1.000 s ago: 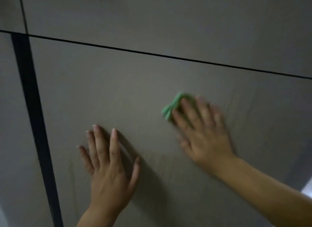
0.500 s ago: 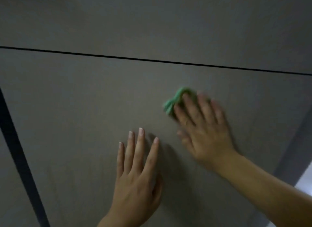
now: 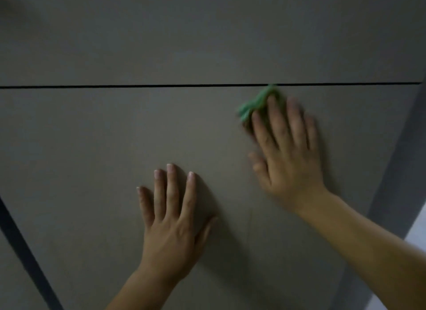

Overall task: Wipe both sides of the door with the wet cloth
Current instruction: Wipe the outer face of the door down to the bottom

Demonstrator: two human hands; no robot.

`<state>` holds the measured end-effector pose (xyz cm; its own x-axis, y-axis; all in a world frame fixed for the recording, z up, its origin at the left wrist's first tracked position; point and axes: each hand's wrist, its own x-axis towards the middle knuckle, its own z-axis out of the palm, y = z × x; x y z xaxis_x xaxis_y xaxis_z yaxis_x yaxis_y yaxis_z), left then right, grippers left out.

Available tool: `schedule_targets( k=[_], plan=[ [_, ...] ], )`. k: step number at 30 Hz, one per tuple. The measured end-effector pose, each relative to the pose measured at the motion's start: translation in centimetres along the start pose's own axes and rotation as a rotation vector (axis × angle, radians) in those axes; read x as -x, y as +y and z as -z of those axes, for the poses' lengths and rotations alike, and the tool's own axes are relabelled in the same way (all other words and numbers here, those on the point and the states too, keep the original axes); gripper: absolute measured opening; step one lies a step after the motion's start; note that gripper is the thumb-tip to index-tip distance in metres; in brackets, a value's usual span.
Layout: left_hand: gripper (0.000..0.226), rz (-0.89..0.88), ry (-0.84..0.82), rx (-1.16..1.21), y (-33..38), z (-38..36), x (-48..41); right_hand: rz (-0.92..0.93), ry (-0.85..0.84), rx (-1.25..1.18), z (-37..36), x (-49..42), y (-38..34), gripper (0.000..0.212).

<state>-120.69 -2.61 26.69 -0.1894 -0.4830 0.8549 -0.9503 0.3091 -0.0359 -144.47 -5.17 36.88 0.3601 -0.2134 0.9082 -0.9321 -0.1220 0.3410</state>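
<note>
The grey-brown door [image 3: 92,148] fills almost the whole view, crossed by a thin black horizontal groove. My right hand [image 3: 285,148] lies flat on the door at the upper right, with straight fingers pressing a green cloth [image 3: 253,104] against the surface. Only the cloth's left and top edge shows past my fingertips, just under the groove. My left hand [image 3: 173,219] lies flat on the door lower down, fingers straight and spread, holding nothing.
A dark vertical strip [image 3: 25,256] runs down the lower left. At the right the door's edge [image 3: 401,162] shows as a greyer band, with a bright patch [image 3: 417,231] beyond it.
My right hand and the cloth have slid up and to the right, close to the groove. My left hand has shifted right along the door. The view has turned to the right.
</note>
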Motion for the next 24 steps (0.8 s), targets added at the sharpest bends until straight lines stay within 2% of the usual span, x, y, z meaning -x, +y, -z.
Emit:
schedule_targets(
  k=[2, 3, 7, 10, 11, 15, 16, 21, 23, 24],
  plan=[
    [0.095, 0.013, 0.002, -0.007, 0.0, 0.0, -0.2, -0.077, 0.020, -0.012, -0.2, -1.5, 0.6, 0.069],
    [0.095, 0.015, -0.001, -0.008, 0.1, 0.1, -0.2, -0.051, 0.007, -0.011, -0.3, -0.7, 0.5, 0.071],
    [0.094, 0.018, -0.009, 0.009, 0.7, 0.9, -0.1, 0.247, -0.179, 0.000, -0.2, 8.3, -0.8, 0.074],
    [0.093, 0.026, -0.016, 0.052, 1.5, 1.6, -0.3, 0.376, -0.195, 0.010, 0.3, 9.3, 1.5, 0.066],
    [0.093, 0.009, -0.015, 0.064, 1.9, 1.8, -0.4, 0.334, -0.161, 0.017, 0.2, 8.1, 2.5, 0.065],
    [0.090, -0.135, -0.049, 0.081, 4.2, 1.7, -1.7, -0.087, -0.001, -0.015, -0.2, 2.6, 4.8, 0.065],
    [0.088, -0.160, -0.064, 0.079, 5.0, 1.6, -2.1, -0.121, 0.002, -0.038, -0.3, 3.1, 4.5, 0.066],
    [0.087, -0.216, -0.130, 0.029, 7.3, 1.4, -2.8, 0.082, -0.207, -0.047, 0.3, 12.9, 2.5, 0.071],
    [0.090, -0.216, -0.149, 0.003, 7.5, 1.5, -2.8, 0.069, -0.184, -0.023, 0.6, 12.7, 3.9, 0.068],
    [0.092, -0.215, -0.152, -0.003, 7.5, 1.5, -2.8, 0.005, -0.143, -0.012, 0.6, 11.2, 4.7, 0.066]
  ],
)
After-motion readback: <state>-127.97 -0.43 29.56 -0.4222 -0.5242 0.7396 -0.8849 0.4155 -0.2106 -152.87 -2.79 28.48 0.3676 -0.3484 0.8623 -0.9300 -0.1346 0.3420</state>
